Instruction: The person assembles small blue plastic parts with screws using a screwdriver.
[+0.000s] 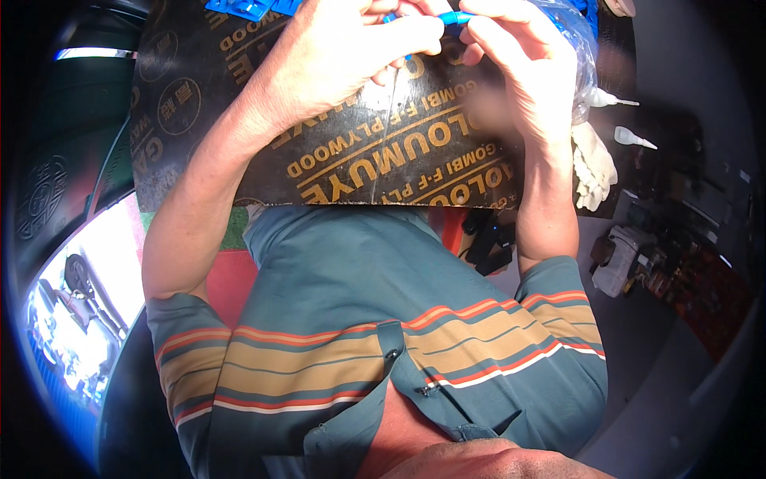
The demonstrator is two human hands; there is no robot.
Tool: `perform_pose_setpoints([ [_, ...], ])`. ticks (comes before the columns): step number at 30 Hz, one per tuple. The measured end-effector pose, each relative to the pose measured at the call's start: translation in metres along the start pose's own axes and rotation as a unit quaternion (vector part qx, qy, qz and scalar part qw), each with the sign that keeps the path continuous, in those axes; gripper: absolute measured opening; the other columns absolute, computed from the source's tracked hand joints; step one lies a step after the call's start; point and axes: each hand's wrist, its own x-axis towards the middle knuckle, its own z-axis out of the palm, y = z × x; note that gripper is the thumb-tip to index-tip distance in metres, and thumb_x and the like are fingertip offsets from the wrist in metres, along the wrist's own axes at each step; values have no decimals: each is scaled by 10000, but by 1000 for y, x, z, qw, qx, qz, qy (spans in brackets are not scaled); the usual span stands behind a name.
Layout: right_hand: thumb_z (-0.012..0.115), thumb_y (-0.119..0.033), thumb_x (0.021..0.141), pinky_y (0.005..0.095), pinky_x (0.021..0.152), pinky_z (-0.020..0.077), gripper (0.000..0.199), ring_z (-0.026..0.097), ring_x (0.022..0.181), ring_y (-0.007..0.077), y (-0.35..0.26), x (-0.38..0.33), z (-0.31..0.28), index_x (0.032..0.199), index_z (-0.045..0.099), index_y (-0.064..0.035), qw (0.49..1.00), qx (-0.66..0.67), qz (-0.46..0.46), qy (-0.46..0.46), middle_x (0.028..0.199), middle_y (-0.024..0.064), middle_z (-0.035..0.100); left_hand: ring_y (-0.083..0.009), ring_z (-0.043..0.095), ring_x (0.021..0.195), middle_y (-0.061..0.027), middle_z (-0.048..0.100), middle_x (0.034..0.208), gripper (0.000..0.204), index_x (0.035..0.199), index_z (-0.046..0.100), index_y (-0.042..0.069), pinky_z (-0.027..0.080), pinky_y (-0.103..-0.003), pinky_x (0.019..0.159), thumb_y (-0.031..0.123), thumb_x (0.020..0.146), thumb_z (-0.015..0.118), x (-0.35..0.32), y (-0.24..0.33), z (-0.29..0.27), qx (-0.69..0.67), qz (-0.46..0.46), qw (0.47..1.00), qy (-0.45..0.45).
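Observation:
Over the far part of the dark plywood board, both hands meet at a small blue plastic piece (455, 17). My left hand (351, 36) is closed, its thumb pressed along the near end of the piece; more bits of blue show between its fingers. At the other end, my right hand (519, 48) pinches the piece between thumb and fingertips. The exact kind of the piece cannot be told, as fingers and the top edge of the picture hide part of it.
Blue plastic parts (251, 8) lie at the board's far left. Right of my right hand are a clear plastic bag (586, 68), a white nozzle-tipped bottle (600, 97), another small white nozzle piece (633, 138) and a whitish work glove (594, 172). The plywood board (383, 152) ends before my lap.

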Motion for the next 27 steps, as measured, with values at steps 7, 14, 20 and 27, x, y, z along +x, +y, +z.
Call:
perform_pose_setpoints([
  [7, 730, -77, 961, 226, 659, 530, 189, 647, 716, 96, -1, 0, 1, 1143, 722, -24, 1000, -2, -7, 2, 893, 39, 698, -73, 661, 856, -40, 727, 958, 235, 1166, 652, -1, 528, -220, 732, 118, 971, 706, 0, -2, 1, -21, 27, 999, 0],
  [14, 738, -72, 954, 223, 662, 532, 196, 646, 746, 92, 1, -1, 0, 1143, 717, -23, 1000, 13, -12, 3, 921, 36, 698, -50, 643, 818, -24, 722, 949, 232, 1170, 654, -2, 517, -204, 693, 109, 972, 702, 0, 4, 1, -43, -40, 998, -2],
  [20, 743, -66, 948, 220, 668, 530, 199, 650, 748, 91, -3, -1, 0, 1140, 713, -21, 1000, 8, -5, -7, 933, 29, 701, -34, 590, 788, 2, 693, 921, 184, 1133, 676, 1, 478, -195, 675, 81, 968, 679, 4, -19, 5, -29, 106, 994, 21],
  [27, 740, -50, 947, 234, 706, 554, 208, 667, 818, 99, 3, -1, -1, 1148, 703, -15, 998, 52, -18, -1, 963, 35, 704, -40, 544, 661, -2, 670, 821, 166, 1077, 702, 8, 440, -238, 574, 72, 929, 666, 0, 18, 11, 199, 13, 978, 58],
])
